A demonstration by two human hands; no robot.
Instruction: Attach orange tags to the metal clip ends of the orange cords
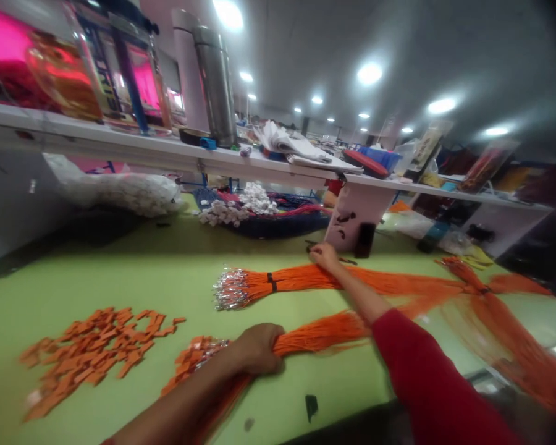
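Note:
My left hand (257,350) is closed round a bundle of orange cords (322,334) near the table's front edge, with its metal tips poking out to the left. My right hand (323,254), in a red sleeve, reaches far across the green table (134,272) and is closed on small scissors (347,260) lying by the white shelf post. A second orange cord bundle (301,279), tied with a black band, lies between the two hands, its silver tips fanned out at the left.
Small orange tags (92,349) lie scattered at the left front. A white shelf (167,151) carries bottles, a steel flask (216,86) and papers. Under it are a bag of white parts (120,191) and a dark basket (269,219). More orange cords (495,309) trail right.

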